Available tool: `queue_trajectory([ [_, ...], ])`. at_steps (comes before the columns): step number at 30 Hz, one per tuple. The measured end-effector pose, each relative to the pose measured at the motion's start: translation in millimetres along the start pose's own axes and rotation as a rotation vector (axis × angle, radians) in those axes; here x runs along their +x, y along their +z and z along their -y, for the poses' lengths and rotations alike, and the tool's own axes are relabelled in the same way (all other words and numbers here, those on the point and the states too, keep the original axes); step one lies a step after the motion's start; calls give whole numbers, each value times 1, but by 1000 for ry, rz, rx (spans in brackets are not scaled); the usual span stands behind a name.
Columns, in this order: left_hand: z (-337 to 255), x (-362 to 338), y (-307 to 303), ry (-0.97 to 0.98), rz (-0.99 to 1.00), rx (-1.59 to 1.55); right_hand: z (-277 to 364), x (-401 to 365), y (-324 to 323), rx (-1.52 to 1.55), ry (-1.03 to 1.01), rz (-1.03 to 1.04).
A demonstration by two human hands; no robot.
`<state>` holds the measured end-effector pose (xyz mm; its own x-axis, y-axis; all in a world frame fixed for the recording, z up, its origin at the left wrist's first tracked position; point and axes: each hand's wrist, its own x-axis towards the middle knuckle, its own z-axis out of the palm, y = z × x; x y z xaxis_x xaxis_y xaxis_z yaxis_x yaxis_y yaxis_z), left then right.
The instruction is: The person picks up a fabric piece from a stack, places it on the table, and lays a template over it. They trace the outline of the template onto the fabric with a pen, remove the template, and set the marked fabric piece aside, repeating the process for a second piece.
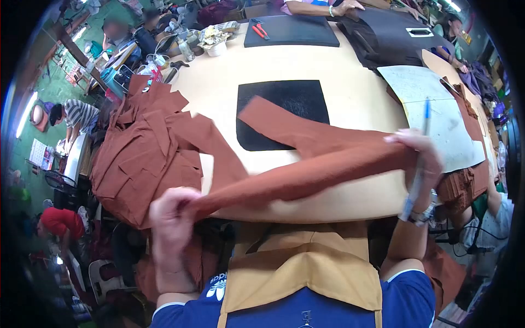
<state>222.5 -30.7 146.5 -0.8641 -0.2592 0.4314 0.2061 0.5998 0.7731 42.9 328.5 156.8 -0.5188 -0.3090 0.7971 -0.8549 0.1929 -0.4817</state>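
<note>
A long piece of rust-brown fabric (pixel 306 174) is stretched above the near edge of the table, with a second flap reaching toward a black mat (pixel 280 90). My left hand (pixel 174 218), a little blurred, is closed around its left end. At the other end, my right hand (pixel 421 156) pinches the fabric near its upper corner. A slim pen with a blue tip (pixel 426 112) also sticks up from my right hand, its shaft running down along the wrist. Left of the held piece lies a heap of matching brown fabric (pixel 145 158).
A pale paper pattern (pixel 437 115) lies over stacked brown fabric (pixel 465 188) at right. Red-handled pliers (pixel 260 30) rest on a dark board (pixel 298 31) at the back. Across the table, a person's hand (pixel 347 7) touches dark material (pixel 383 41). A white tub (pixel 216 48) stands back left.
</note>
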Motion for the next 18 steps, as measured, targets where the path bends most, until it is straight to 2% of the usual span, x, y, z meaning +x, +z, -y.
queue_trajectory([
  [1,-13,9,-26,14,144,-90,13,3,-9,183,85,-42],
  [2,-21,20,-48,-66,308,-209,24,8,-23,153,122,20],
  [3,-27,41,-62,87,522,-125,34,21,-38,130,118,131],
  [4,-23,59,-66,36,601,-107,33,30,-43,-30,105,192],
  [5,-20,79,-66,-12,679,-88,30,42,-42,-42,162,251],
  [6,-11,102,-53,-3,661,-14,26,54,-40,-56,218,311],
  [7,4,127,-37,8,639,60,-4,63,-38,-77,189,401],
  [8,26,153,-24,-73,646,187,-19,78,-32,-113,297,509],
  [9,48,179,-10,-156,647,313,-38,89,-22,-210,325,550],
  [10,61,201,7,-77,630,318,-75,96,-13,-301,212,526],
  [11,97,231,23,82,570,417,-110,107,-5,-324,182,527],
  [12,79,245,37,-71,511,395,-128,120,1,-350,106,453],
  [13,111,278,50,-49,427,236,-138,135,6,-402,168,371],
  [14,84,290,56,-2,280,323,-145,151,7,-361,-68,202],
  [15,88,314,63,249,44,319,-154,170,4,-487,-34,81],
  [16,85,339,64,392,-121,230,-176,193,-1,-574,-75,-86],
  [17,65,352,65,380,-274,43,-133,203,-9,-496,-15,-120],
  [18,47,365,61,631,-498,164,-126,214,-17,-442,-67,-204],
])
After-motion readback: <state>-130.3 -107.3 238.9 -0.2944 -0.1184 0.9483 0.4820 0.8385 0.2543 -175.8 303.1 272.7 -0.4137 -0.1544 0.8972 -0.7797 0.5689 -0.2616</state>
